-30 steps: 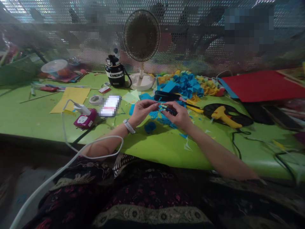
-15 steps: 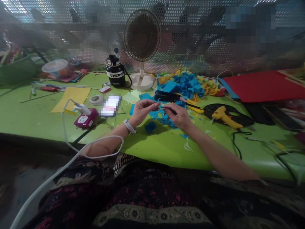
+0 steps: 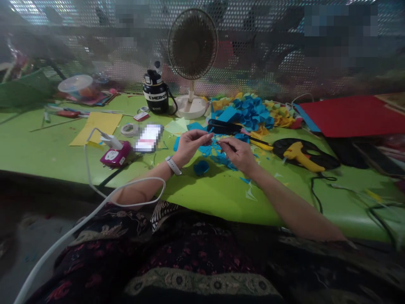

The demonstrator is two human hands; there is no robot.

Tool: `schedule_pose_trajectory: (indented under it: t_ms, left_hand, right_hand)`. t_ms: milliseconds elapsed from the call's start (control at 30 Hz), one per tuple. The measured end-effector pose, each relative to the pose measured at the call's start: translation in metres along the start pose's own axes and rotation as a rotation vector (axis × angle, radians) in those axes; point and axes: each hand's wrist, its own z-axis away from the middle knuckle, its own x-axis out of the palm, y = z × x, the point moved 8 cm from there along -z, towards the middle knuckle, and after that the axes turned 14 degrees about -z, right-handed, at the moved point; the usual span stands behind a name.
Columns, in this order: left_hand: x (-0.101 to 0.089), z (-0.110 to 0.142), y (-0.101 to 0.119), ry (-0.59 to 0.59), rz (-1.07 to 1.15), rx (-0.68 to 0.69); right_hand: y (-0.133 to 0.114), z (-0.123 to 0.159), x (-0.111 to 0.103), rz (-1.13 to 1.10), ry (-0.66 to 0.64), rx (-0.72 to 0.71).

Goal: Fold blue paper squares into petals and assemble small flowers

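My left hand (image 3: 190, 145) and my right hand (image 3: 238, 153) meet above the green table (image 3: 47, 152), fingertips pinched together. Between them is a small blue paper piece (image 3: 214, 141), too small to make out clearly. Under the hands lie blue paper scraps (image 3: 218, 157) and a small rolled blue piece (image 3: 200, 167). My left wrist wears a white band (image 3: 173, 165). Black-handled scissors (image 3: 223, 127) lie just beyond the hands.
A yellow glue gun (image 3: 297, 154) rests on a black mat at right. Blue and yellow paper flowers (image 3: 249, 110), a desk fan (image 3: 192, 63), a black bottle (image 3: 155, 96), tape roll (image 3: 129, 129), phone (image 3: 147, 137), pink charger (image 3: 114, 157) with white cable, yellow sheet (image 3: 96, 126), red sheet (image 3: 351, 114).
My right hand has shifted slightly; the dark blue piece seen in its fingers earlier no longer shows. Both hands stay pinched close together. The view has shifted a little.
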Motion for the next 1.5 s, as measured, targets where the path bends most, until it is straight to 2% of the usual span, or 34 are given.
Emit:
schedule_pose_trajectory:
  t_ms: [200, 400, 600, 767, 1067, 1300, 1500]
  left_hand:
    - [-0.002, -0.003, -0.006, 0.003, 0.028, -0.005]
    - [-0.002, -0.004, -0.011, 0.001, 0.061, -0.026]
    - [0.001, -0.005, -0.01, -0.048, 0.079, -0.02]
    - [0.002, -0.004, -0.007, -0.058, 0.074, -0.015]
    - [0.002, -0.002, -0.006, -0.035, 0.115, -0.065]
    - [0.001, -0.003, -0.008, -0.014, 0.112, -0.069]
    - [-0.004, -0.007, -0.006, -0.006, 0.132, -0.044]
  right_hand:
    - [-0.001, -0.002, -0.001, -0.013, 0.017, -0.012]
    - [0.02, 0.001, 0.01, -0.306, -0.079, 0.256]
    - [0.024, 0.003, 0.014, -0.453, -0.098, 0.361]
    - [0.024, 0.002, 0.012, -0.419, -0.038, 0.314]
    - [0.02, 0.004, 0.002, -0.196, 0.081, 0.228]
    - [0.01, 0.003, 0.003, -0.084, 0.033, 0.175]
    - [0.011, 0.004, 0.005, -0.07, -0.016, 0.187]
